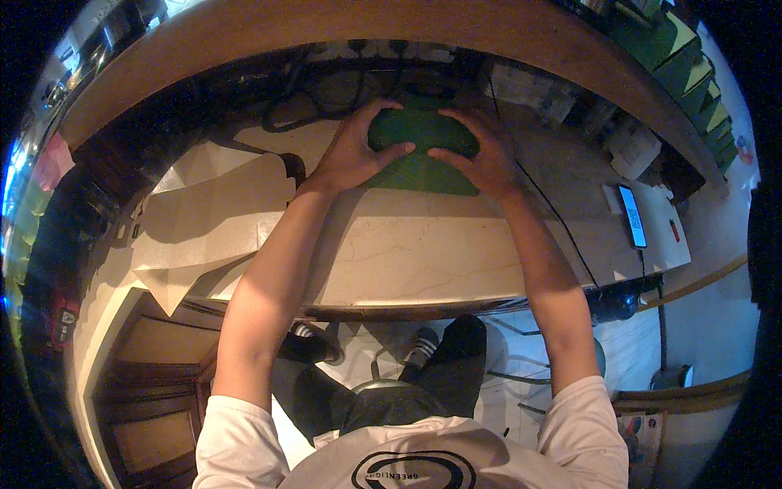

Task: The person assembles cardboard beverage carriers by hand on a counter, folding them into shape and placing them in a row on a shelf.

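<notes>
A dark green piece (pixel 419 169) that looks like folded paper or card lies on the pale counter, toward its back. My left hand (pixel 358 151) grips its left side, with the thumb across the top and the fingers curled round the far edge. On the opposite side my right hand (pixel 482 153) mirrors that hold. Both thumb tips press on the green surface and almost meet in the middle. A flap of the green piece spreads flat toward me below the thumbs. Its underside is hidden, and its exact kind I cannot make out.
Large cream paper sheets (pixel 212 196) lie at the left, overhanging the counter's front edge. Black cables (pixel 358 85) run along the back. A lit phone (pixel 632 216) rests at the right. A curved wooden ledge (pixel 391 23) rises beyond, with several green folded pieces (pixel 692 65) at its right.
</notes>
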### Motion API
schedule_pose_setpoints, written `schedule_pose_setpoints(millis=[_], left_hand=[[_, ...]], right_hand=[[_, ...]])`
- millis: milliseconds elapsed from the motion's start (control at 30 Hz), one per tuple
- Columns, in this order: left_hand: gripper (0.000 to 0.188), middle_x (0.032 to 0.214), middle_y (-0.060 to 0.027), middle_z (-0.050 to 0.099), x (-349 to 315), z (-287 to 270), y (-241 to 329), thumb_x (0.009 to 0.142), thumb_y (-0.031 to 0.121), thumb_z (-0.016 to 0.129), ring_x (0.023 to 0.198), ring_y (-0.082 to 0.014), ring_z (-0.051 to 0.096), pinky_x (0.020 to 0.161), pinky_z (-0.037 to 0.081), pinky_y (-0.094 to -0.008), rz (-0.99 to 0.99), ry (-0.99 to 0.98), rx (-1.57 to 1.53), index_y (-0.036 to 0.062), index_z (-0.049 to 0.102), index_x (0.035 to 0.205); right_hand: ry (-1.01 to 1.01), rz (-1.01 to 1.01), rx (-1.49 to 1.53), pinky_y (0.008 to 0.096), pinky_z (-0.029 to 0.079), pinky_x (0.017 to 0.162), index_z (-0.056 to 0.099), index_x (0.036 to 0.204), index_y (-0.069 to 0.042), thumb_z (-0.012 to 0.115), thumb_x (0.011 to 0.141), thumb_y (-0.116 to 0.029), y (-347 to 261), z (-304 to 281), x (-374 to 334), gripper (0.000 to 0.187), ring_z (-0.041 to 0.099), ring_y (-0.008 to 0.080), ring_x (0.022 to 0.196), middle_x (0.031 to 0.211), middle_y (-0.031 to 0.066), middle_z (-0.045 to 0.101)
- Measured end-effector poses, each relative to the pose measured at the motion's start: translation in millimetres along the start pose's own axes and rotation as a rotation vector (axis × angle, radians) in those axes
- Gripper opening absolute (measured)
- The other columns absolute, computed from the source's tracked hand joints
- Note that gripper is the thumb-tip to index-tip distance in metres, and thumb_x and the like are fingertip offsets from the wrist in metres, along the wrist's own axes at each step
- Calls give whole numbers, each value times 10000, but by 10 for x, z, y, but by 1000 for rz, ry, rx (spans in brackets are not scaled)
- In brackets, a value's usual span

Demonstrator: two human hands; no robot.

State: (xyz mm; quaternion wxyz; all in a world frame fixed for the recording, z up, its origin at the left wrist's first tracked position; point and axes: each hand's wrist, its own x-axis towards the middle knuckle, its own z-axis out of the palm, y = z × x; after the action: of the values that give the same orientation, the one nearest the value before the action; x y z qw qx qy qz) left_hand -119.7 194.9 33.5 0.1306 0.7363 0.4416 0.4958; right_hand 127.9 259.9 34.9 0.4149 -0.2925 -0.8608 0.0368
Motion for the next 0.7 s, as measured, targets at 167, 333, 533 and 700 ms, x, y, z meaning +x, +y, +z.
schedule_pose_setpoints(millis=[167,333,533,700], left_hand=[[627,1290,-148,635,0,-10,-55,796,259,884,1225,-284,594,1071,470,-404,47,11,32,93,575,1316],[644,1323,-160,632,-1,8,-111,786,273,890,1262,-290,586,1093,462,-413,90,21,65,84,591,1324],[679,1337,-173,627,-3,-5,-156,788,288,891,1285,-299,575,1108,455,-419,76,-18,82,57,583,1347],[731,1373,-180,606,-48,-34,-185,780,315,896,1292,-319,567,1115,449,-431,107,-22,131,73,562,1383]], right_hand=[[0,-22,-9,474,456,1090,669,1303,-190,859,751,-504,-36,2,9,663,588,356,1254,1345,146,638],[94,-127,-32,430,514,1007,678,1244,-102,900,733,-322,-83,23,13,599,650,339,1135,1219,142,689],[46,-119,-90,441,511,1018,673,1265,-125,901,733,-331,-58,-45,-1,615,638,342,1162,1243,139,681],[-40,-114,-118,445,485,1053,656,1298,-146,905,731,-337,-109,-115,-27,649,600,329,1232,1320,144,638]])
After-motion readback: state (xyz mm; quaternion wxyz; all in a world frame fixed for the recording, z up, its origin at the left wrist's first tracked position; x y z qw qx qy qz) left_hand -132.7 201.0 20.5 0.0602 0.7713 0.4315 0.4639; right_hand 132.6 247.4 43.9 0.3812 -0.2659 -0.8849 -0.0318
